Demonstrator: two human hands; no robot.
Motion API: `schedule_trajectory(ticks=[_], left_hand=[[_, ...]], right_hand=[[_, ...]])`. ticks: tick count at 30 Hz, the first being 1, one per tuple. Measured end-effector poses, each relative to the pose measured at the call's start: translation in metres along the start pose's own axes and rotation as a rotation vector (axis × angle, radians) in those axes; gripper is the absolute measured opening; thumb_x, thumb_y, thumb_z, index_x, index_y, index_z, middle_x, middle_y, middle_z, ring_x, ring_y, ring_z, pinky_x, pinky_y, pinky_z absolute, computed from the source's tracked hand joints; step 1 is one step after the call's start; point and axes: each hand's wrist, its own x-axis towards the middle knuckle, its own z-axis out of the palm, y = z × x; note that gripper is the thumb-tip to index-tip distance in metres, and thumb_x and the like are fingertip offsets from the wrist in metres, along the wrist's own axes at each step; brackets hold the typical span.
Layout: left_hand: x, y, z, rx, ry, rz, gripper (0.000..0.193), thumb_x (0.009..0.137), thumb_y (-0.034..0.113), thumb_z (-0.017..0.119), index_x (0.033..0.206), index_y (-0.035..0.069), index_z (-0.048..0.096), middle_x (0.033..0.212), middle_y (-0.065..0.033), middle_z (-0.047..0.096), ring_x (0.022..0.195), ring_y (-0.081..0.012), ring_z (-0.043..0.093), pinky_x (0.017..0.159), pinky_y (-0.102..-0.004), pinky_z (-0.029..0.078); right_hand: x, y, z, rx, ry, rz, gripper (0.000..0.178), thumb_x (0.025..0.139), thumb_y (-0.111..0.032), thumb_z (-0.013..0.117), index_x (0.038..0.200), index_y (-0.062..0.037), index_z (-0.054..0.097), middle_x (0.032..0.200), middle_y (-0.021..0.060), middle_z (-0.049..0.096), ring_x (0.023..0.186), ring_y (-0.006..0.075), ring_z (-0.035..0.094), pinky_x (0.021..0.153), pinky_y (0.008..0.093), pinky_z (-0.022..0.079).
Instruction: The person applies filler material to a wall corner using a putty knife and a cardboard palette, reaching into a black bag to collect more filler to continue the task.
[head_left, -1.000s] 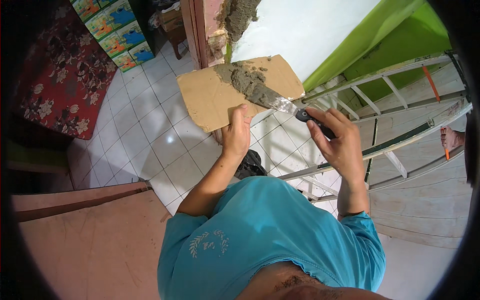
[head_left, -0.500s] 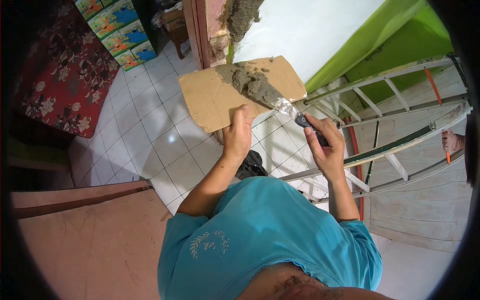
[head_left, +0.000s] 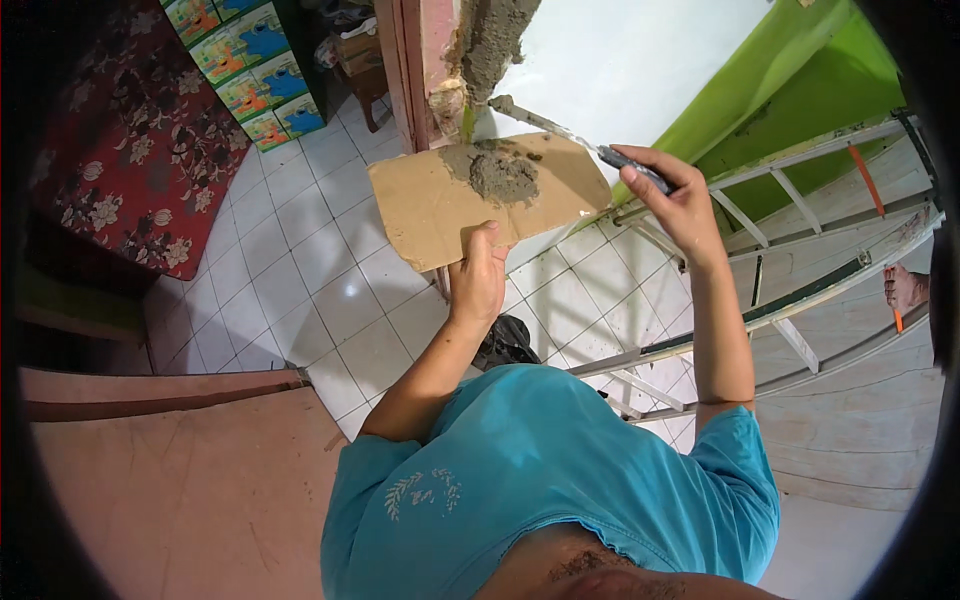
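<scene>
My left hand (head_left: 480, 275) grips the near edge of a flat brown board (head_left: 430, 205) that carries a lump of grey mortar (head_left: 500, 172). My right hand (head_left: 680, 195) holds a thin trowel (head_left: 560, 128) by its dark handle. The blade reaches left, its tip against the rough grey mortar (head_left: 490, 45) on the wall edge beside a red door frame (head_left: 410, 60). The board sits just under that spot.
A white wall (head_left: 640, 50) and a green wall (head_left: 800, 90) rise ahead. A metal ladder (head_left: 780, 300) lies across white floor tiles (head_left: 300, 290) at right. Colourful boxes (head_left: 250, 70) and a red floral cloth (head_left: 120, 150) are at left. A reddish surface (head_left: 150, 480) is below left.
My right hand lifted the trowel off the board and moved it up to the mortar on the wall edge. The board rose closer to the wall.
</scene>
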Motion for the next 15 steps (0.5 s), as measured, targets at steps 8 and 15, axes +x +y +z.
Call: schedule_trajectory(ticks=[8, 15], left_hand=[[-0.005, 0.005, 0.011, 0.021, 0.021, -0.025, 0.019, 0.096, 0.008, 0.051, 0.111, -0.003, 0.054, 0.117, -0.0155, 0.056, 0.114, -0.0291, 0.058, 0.106, -0.0476, 0.047], [-0.003, 0.003, 0.008, 0.003, 0.014, -0.013, 0.018, 0.096, 0.009, 0.052, 0.110, -0.002, 0.054, 0.116, -0.0150, 0.056, 0.115, -0.0290, 0.058, 0.107, -0.0472, 0.046]], right_hand=[[0.034, -0.002, -0.017, 0.048, -0.154, 0.168, 0.030, 0.095, -0.028, 0.070, 0.115, -0.0061, 0.074, 0.078, -0.0019, 0.062, 0.064, 0.0041, 0.047, 0.054, 0.0209, 0.037], [0.059, 0.000, -0.022, 0.210, -0.215, 0.214, 0.029, 0.096, -0.030, 0.067, 0.110, -0.0051, 0.073, 0.070, -0.0049, 0.054, 0.055, 0.0024, 0.035, 0.048, 0.0203, 0.024]])
